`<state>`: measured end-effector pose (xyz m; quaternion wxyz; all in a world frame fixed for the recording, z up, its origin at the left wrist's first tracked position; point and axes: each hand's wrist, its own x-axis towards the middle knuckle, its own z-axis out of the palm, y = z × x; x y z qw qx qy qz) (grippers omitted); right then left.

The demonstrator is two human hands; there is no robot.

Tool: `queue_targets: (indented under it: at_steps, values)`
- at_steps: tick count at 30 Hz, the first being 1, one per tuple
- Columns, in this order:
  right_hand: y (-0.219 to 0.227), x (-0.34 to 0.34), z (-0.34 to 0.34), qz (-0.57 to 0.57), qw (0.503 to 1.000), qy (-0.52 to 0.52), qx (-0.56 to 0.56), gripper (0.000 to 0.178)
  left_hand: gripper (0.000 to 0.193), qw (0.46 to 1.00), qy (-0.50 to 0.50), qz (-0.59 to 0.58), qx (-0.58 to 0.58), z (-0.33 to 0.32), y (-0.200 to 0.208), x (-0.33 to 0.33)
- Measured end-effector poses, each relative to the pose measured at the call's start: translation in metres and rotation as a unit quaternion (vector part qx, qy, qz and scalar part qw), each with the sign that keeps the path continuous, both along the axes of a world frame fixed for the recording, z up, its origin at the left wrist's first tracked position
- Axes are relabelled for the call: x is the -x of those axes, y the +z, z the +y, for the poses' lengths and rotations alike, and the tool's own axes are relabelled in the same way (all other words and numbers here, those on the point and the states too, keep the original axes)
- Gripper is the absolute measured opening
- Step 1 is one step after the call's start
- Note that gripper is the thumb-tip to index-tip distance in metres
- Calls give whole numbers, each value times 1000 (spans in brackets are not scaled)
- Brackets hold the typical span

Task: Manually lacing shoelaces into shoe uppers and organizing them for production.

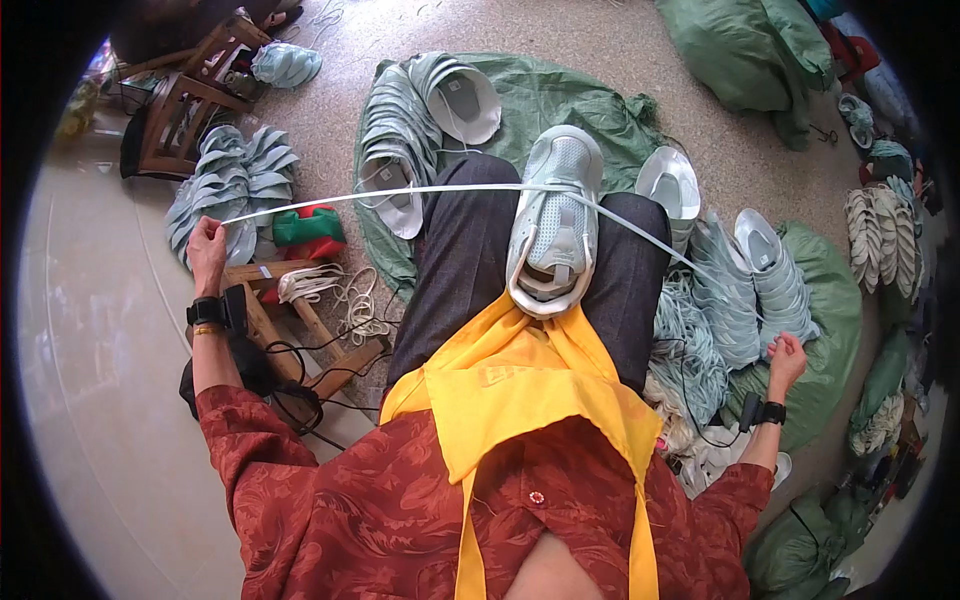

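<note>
Across the mesh-textured shoe upper (555, 225) stretches a flat, narrow lace (370, 195).

A pale mesh shoe upper (560, 165) rests on the lap (630, 280), toe at 12 o'clock. At its 9 o'clock, the left hand (207, 248) pinches a white shoelace (370, 195) stretched across it; at 4 is the right hand (787, 360), its grip unclear. Nested uppers (395, 110) lie at 10 o'clock on a green woven sack (525, 90).

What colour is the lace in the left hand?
The lace is white, best seen in the head view where it crosses the dark trousers.
</note>
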<state>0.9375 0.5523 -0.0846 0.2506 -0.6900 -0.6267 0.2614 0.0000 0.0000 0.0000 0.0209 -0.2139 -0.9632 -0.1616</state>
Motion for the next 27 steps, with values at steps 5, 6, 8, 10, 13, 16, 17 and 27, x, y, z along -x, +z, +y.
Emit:
queue_targets:
  at_steps: [5, 6, 8, 10, 13, 16, 17, 27]
  values:
    - [14, 4, 2, -41, 999, -11, 0, 20, 15, 1000, 13, 3, 5, -3, -6, -2]
    - [17, 5, 0, -57, 998, -14, 4, 20, 15, 1000, 15, 6, 8, -4, -6, -1]
    - [21, 8, -3, -88, 996, -19, 12, 19, 15, 1000, 21, 13, 13, -8, -8, 2]
    - [20, 4, -4, -61, 998, -27, 14, 19, 15, 1000, 21, 10, 11, -15, -11, 10]
    - [12, -3, -4, -44, 998, -36, 16, 18, 15, 1000, 25, 4, 18, -23, -10, 20]
    - [4, -15, -5, -74, 997, -33, -9, 16, 13, 999, 26, 2, 34, -18, -8, 21]
    - [2, -20, -6, -90, 995, -31, -21, 16, 13, 999, 26, 1, 41, -15, -7, 20]
    - [-15, 8, 1, 16, 992, -9, 121, 22, 13, 999, -25, 24, 5, 15, 11, 21]
